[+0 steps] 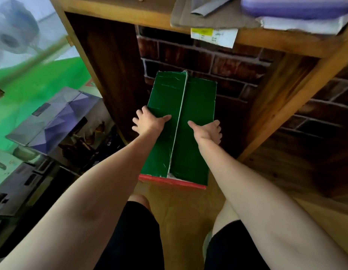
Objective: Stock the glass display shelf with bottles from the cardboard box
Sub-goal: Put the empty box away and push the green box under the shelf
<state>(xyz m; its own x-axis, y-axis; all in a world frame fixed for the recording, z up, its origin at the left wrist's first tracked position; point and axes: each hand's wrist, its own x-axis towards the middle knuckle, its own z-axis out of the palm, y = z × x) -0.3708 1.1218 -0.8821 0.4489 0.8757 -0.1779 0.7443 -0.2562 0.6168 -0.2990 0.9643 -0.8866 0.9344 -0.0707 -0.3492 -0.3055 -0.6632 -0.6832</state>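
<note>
- Sitting on the wooden floor in the lower bay of a wooden shelving unit, the green-topped cardboard box with a red lower edge was closed, its two top flaps meeting along a pale centre seam.
- No bottles showed; whatever the box held was hidden under the flaps.
- The left hand lay on the left flap, thumb pointing toward the seam and fingers spread over the box's left edge; it pressed rather than gripped.
- The right hand lay likewise on the right flap, thumb toward the seam, fingers reaching over the right edge. Whether those fingers curled round the side could not be told.
- A dark brick-pattern wall stood behind the box.
- Purple-grey cartons sat to the left behind what looked like glass, possibly the display shelf.
- Judged as the opening step: the box had yet to be drawn out or opened.
- The next move would call for pulling it clear of the bay, then lifting both flaps apart.
</note>
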